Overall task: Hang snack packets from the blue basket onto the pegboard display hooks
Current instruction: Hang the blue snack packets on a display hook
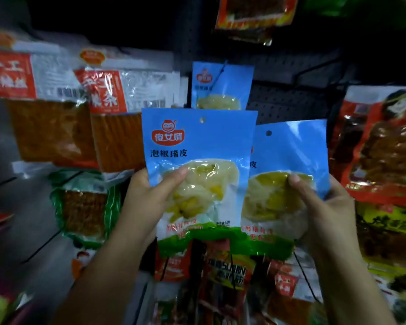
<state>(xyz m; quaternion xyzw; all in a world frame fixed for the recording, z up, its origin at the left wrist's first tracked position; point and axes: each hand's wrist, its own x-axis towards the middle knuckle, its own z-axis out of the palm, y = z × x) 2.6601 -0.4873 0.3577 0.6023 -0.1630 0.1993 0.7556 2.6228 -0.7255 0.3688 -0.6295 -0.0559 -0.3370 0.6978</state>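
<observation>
My left hand [148, 195] grips a blue snack packet [197, 146] by its lower left side, thumb on the clear window over pale yellow contents. My right hand [326, 202] grips a second blue packet [291, 151] of the same kind, partly tucked behind the first. Both are upright, each with a punched hole near the top. A third matching packet [222, 85] hangs on a hook [220, 72] of the dark pegboard [288, 102] just above them. The blue basket is out of view.
Red-and-white packets [49, 97] hang at the left, a green one [85, 202] below them. Red packets [380, 146] hang at the right and one [251, 17] at the top. A bare hook [319, 69] juts out right of the hung blue packet. More packets hang below my hands.
</observation>
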